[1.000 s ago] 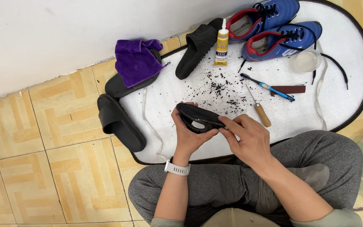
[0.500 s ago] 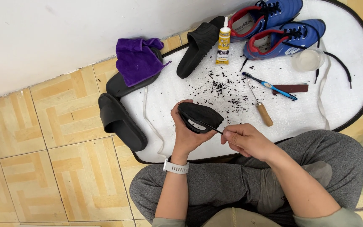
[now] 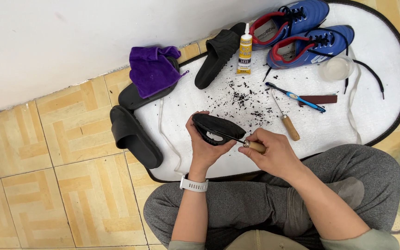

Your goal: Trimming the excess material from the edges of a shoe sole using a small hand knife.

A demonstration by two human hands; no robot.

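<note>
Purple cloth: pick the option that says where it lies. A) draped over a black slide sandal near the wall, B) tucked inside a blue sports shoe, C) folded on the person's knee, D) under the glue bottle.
A: the purple cloth lies crumpled over the upper end of a black slide sandal at the mat's left edge, apart from the blue shoes and the glue bottle.

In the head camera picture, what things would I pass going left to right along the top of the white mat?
Purple cloth → black slide sandal → glue bottle → blue shoes → clear cup.
</note>
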